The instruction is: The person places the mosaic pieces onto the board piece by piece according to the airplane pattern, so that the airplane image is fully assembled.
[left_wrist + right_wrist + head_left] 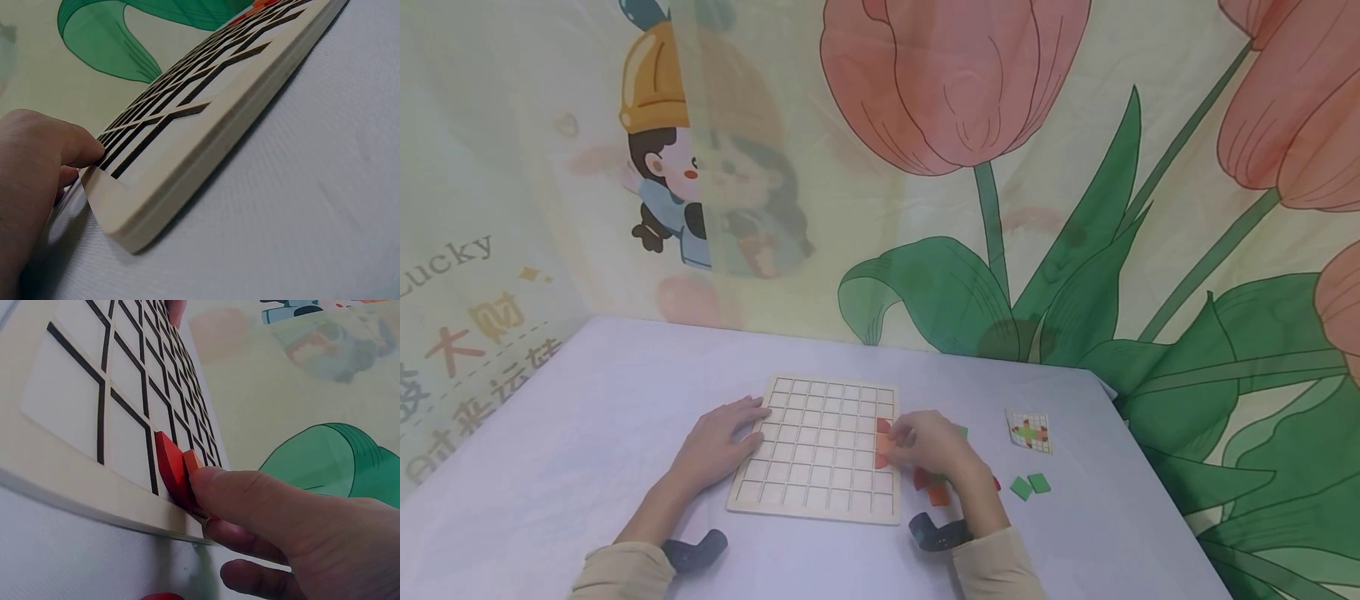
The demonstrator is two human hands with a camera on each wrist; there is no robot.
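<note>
A pale wooden grid board (820, 446) lies flat on the table. Along its left edge rests my left hand (718, 442), fingers extended, with the thumb (81, 144) touching the frame in the left wrist view. At the right-hand column, my right hand (928, 442) pinches an orange tile (194, 460) between thumb and fingers. Beside that tile a red piece with a curved edge (172, 469) sits in a cell. From the head, a second red piece (883, 425) shows in the same column, above the orange one. My right fingers partly cover the orange tile.
Right of the board lie loose pieces, among them an orange tile (938, 495) and two green squares (1021, 488), some behind my right forearm. A small pattern card (1030, 432) lies farther right. A printed curtain (775, 308) hangs behind the table.
</note>
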